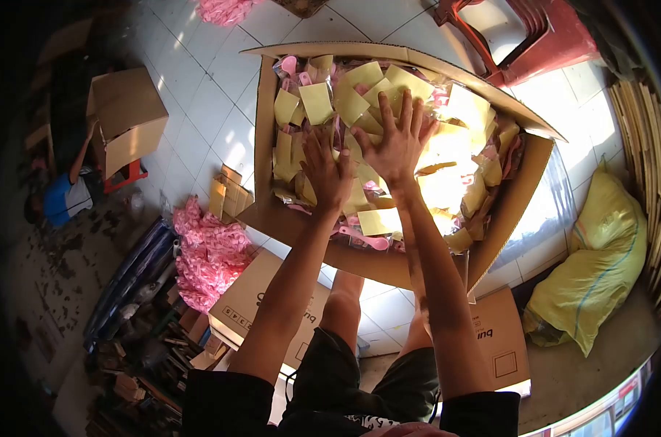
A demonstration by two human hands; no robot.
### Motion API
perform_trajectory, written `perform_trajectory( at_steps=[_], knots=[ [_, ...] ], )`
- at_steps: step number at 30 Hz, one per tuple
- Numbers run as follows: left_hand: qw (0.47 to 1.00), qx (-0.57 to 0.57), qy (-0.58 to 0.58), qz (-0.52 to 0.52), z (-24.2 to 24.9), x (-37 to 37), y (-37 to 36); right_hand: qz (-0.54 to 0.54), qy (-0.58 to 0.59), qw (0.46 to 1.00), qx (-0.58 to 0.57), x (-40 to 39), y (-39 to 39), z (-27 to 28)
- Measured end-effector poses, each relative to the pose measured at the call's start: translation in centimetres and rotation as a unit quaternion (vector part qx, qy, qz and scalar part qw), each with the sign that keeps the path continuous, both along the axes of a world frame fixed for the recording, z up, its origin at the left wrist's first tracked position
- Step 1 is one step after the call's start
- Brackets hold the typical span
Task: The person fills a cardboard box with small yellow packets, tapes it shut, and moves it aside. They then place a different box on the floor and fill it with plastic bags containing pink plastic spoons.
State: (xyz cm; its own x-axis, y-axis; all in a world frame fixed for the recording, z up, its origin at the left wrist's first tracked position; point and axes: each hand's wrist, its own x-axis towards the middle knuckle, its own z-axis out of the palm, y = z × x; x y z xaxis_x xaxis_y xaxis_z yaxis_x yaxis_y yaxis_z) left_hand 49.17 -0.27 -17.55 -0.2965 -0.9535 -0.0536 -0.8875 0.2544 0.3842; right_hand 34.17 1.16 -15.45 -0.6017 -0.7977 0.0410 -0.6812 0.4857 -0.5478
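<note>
Clear packets [290,65] of yellow cards [316,103] and pink spoons [367,239] fill an open box [516,207], glare bleaching some. The left hand [325,166] and right hand [397,142] lie flat on them, fingers spread, gripping nothing. One carton [499,339] shows "bur", the rest unclear; another carton [236,302] bears a digit row, partly hidden lettering. Marks on the yellow sack [600,247] are unreadable.

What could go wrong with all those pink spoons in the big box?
The cardboard box looks very full, so some pink spoons near its edge might slip out. The left hand and right hand are spread over the yellow cards; pressing hard could crease them. Bright sunlight glares on part of the pile, so something there might be hard to see.
</note>
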Motion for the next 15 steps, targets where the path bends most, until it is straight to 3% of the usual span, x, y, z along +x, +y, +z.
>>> perform_trajectory(
  at_steps=[2, 4, 6, 10, 13, 14, 15],
  knots=[
    [0.999, 0.021, 0.034, 0.002, -1.9, 2.4, -0.3, 0.016, -0.041, 0.999, -0.021, 3.1, -1.2, -1.1],
    [1.0, 0.012, -0.007, 0.005, -3.3, 6.2, 0.7, 0.031, -0.113, 0.992, -0.044, 6.8, -1.0, -1.6],
    [0.998, 0.019, -0.055, 0.007, -2.8, 8.3, 0.7, 0.036, -0.089, 0.995, -0.006, 9.1, -0.4, -2.0],
    [1.0, -0.014, -0.016, -0.002, -3.5, 7.8, -3.5, 0.062, -0.033, 0.996, 0.046, 9.1, -4.1, -3.3],
    [0.999, 0.003, 0.036, -0.02, -4.7, 8.3, -6.7, 0.058, -0.065, 0.996, 0.007, 9.1, -7.9, -4.5],
    [0.999, 0.001, 0.038, -0.017, -3.9, 8.6, -6.6, 0.028, -0.082, 0.994, -0.063, 9.1, -8.4, -3.5],
    [0.997, 0.069, 0.04, -0.007, -2.3, 8.6, -6.6, 0.03, -0.078, 0.994, -0.065, 8.8, -8.5, -2.4]
  ],
)
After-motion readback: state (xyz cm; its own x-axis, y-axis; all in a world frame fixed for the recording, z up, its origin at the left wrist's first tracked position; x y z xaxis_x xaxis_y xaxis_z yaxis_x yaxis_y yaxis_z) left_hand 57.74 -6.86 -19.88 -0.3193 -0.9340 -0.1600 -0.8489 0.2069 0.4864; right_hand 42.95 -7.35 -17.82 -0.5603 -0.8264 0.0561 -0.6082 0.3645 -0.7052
